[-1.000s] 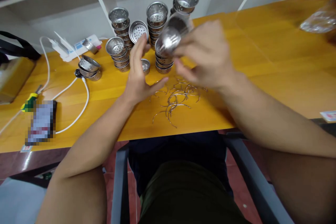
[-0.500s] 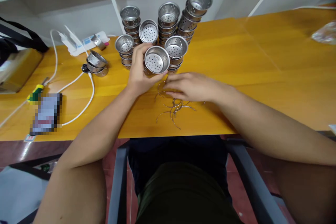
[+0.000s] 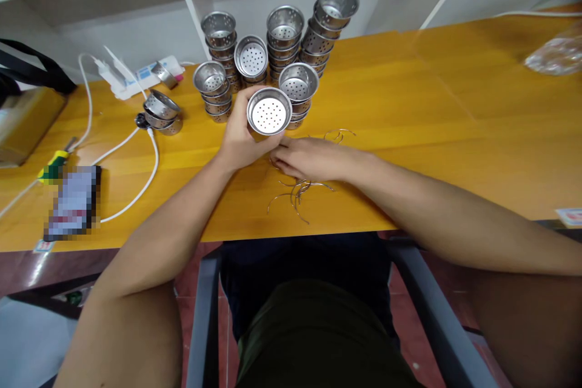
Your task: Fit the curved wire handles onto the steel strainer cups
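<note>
My left hand (image 3: 239, 136) grips a perforated steel strainer cup (image 3: 268, 113), held open side up just above the yellow wooden table (image 3: 431, 103). My right hand (image 3: 313, 159) lies palm down on a pile of thin curved wire handles (image 3: 297, 191), fingers close together and pointing left toward the cup; whether it pinches a wire is hidden. Behind the cup stand several stacks of the same strainer cups (image 3: 284, 42).
Two loose strainer cups (image 3: 162, 113) sit at the left beside a white cable (image 3: 136, 194) and a power strip (image 3: 136, 76). A phone (image 3: 73, 203) and a screwdriver (image 3: 54, 167) lie far left. A clear plastic bag (image 3: 552, 54) is at the right. White shelving rises behind.
My right hand put its cup on a stack and dropped onto the wire pile. My left hand took hold of a strainer cup and drew it nearer.
</note>
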Demonstrator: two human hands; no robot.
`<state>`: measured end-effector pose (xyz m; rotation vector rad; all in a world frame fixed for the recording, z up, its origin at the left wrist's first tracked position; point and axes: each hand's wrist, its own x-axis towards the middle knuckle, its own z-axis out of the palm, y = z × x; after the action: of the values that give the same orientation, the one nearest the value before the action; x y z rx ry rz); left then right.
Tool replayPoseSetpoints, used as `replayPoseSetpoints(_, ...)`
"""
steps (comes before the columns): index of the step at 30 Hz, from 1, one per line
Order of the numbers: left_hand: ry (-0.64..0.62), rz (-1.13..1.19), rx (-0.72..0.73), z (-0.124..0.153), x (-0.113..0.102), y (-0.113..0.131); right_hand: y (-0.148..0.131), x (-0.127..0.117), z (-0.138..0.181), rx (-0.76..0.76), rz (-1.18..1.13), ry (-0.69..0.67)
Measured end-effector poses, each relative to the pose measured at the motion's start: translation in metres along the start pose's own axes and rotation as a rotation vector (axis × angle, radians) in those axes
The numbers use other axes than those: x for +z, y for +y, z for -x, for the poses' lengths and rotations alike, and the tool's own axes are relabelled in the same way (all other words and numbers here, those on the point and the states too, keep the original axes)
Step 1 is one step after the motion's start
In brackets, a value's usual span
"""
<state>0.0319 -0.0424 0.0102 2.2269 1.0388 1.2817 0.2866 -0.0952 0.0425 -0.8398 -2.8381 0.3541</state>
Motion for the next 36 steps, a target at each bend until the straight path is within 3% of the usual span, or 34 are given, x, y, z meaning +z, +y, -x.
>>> replayPoseSetpoints(6, 0.049, 0.09, -0.091, -0.004, 0.005, -0.025, 0.004, -0.013, 0.014, -0.184, -0.235, 0.182)
replayPoseSetpoints(13, 0.023, 0.277, -0.003, -0.005, 0.003, -0.033, 0.001, -0.016, 0.019, -0.301, -0.222, 0.495)
replayPoseSetpoints(15, 0.038, 0.288, 0.007, -0.004, 0.003, -0.033, -0.001, -0.017, 0.02, -0.255, -0.249, 0.616)
replayPoseSetpoints(21, 0.018, 0.167, -0.093, -0.001, 0.004, -0.029, 0.014, -0.01, 0.013, 0.084, -0.408, 0.896)
replayPoseSetpoints(27, -0.093, 0.221, -0.066, 0.001, 0.004, -0.007, 0.039, -0.004, 0.006, 0.127, -0.439, 0.88)
replayPoseSetpoints(36, -0.136, 0.305, -0.146, 0.004, 0.006, 0.006, 0.031, -0.012, 0.01, 0.189, -0.417, 0.752)
